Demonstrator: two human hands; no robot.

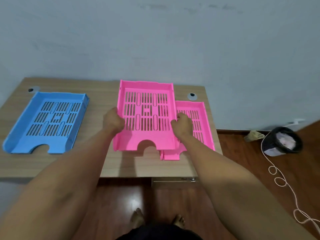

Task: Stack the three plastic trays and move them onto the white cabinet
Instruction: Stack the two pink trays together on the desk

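The fingers of the left hand (113, 120) were curled around the left wall of a pink tray (146, 116), and the fingers of the right hand (182, 125) pinched its right wall, holding it raised and partly overlapping a second pink tray (196, 122) that lay flat on the wooden desk (97, 94). A blue tray (50, 122) sat well apart at the desk's left. Each tray was a shallow slotted plastic form with a notch in its near edge, so it probably felt light, fairly stiff and somewhat smooth; the long side walls looked like the surest hold. No white cabinet was visible. A bin (282, 142) and a looped cord (280, 182) lay on the floor at right.
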